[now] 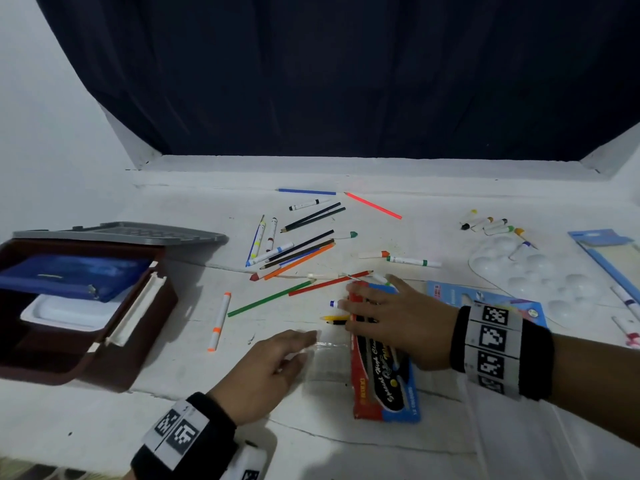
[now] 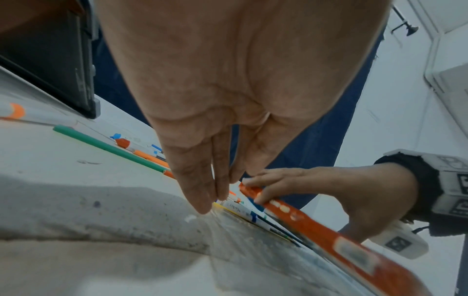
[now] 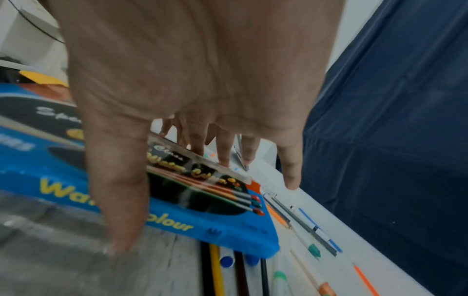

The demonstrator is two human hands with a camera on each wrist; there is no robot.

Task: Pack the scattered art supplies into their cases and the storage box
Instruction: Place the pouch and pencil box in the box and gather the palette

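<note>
A red and blue marker case (image 1: 384, 382) lies near the front of the table, with its clear plastic flap (image 1: 325, 362) spread to the left. My right hand (image 1: 367, 306) presses flat on the case's far end, fingers spread. In the right wrist view the thumb (image 3: 119, 230) touches the clear flap. My left hand (image 1: 304, 344) reaches in with straight fingers touching the flap's edge and holds nothing. A blue-capped marker (image 1: 334, 303) and a yellow pencil (image 1: 332, 318) stick out from under the case. Loose pencils and markers (image 1: 294, 251) lie scattered beyond.
A maroon storage box (image 1: 138, 327) stands open at the left, holding a blue pouch (image 1: 69, 275) and a white tray (image 1: 65, 313); its grey lid (image 1: 121, 232) lies behind. Paint tubes (image 1: 491, 225), a clear palette (image 1: 540, 275) and blue packs (image 1: 485, 299) lie to the right.
</note>
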